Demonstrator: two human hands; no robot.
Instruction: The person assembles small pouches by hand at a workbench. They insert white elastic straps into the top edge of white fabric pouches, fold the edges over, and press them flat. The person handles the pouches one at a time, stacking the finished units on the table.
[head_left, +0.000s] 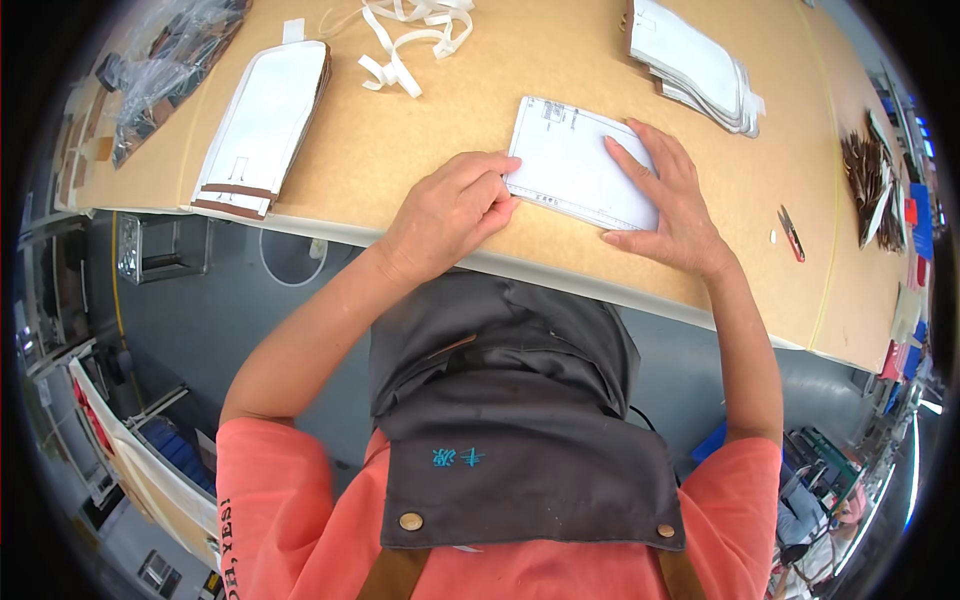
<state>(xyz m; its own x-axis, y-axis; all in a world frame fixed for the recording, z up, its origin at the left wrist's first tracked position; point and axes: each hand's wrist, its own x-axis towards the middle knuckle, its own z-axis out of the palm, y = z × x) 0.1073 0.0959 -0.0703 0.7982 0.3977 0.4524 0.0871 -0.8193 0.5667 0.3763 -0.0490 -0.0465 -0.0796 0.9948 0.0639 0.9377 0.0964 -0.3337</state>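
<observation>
A white, roughly rectangular flat piece [570, 160] with fine printed lines along its edges lies on the tan table in front of me. My left hand [450, 212] is closed at its left end, thumb and fingertips pinching the edge near the lower left corner. Over its right end lies my right hand [668, 198], fingers spread, with the thumb by the near edge and the other fingers reaching across the top. The palm hides the piece's right corner. Whether it is one layer or several, I cannot tell.
A stack of white pieces with brown edges [262, 130] lies at left, another stack [695, 65] at far right. White tape [400, 50] curls at the back. Small snips [792, 233] and a dark brown bundle [873, 185] lie right. Clear plastic wrapping [175, 75] covers items far left.
</observation>
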